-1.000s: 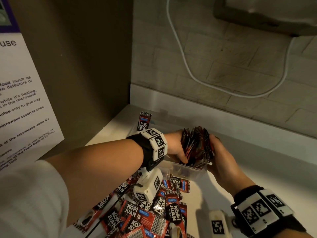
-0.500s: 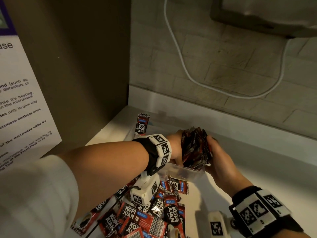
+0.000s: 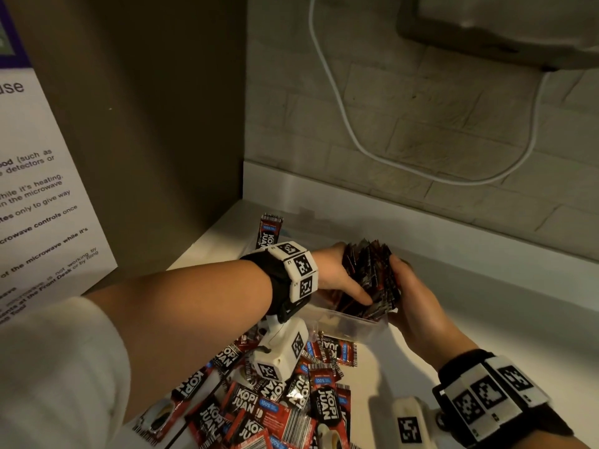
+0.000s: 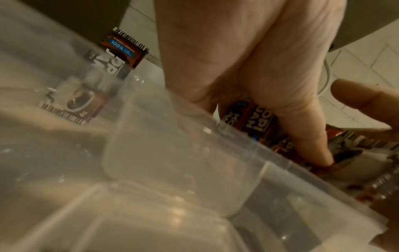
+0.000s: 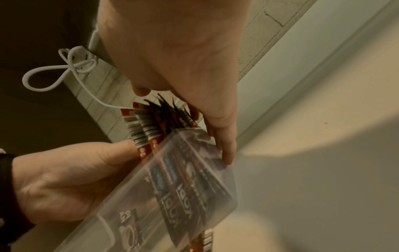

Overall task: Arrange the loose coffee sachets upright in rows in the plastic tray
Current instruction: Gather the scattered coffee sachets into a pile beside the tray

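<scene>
A clear plastic tray lies on the white counter. Both hands hold a fanned bundle of red-and-black coffee sachets upright in its right end. My left hand grips the bundle from the left, thumb low on the near side. My right hand clasps it from the right, fingers lying along the tray's end wall. One single sachet stands at the tray's far left end. A heap of loose sachets lies on the counter in front of the tray.
A dark cabinet side with a printed notice stands close on the left. The tiled wall is right behind the tray, with a white cable hanging from an appliance above. Bare counter shows on the right.
The hands have pressed the bundle slightly tighter and the left wrist has shifted a little right. The bundle stays in the tray's right end.
</scene>
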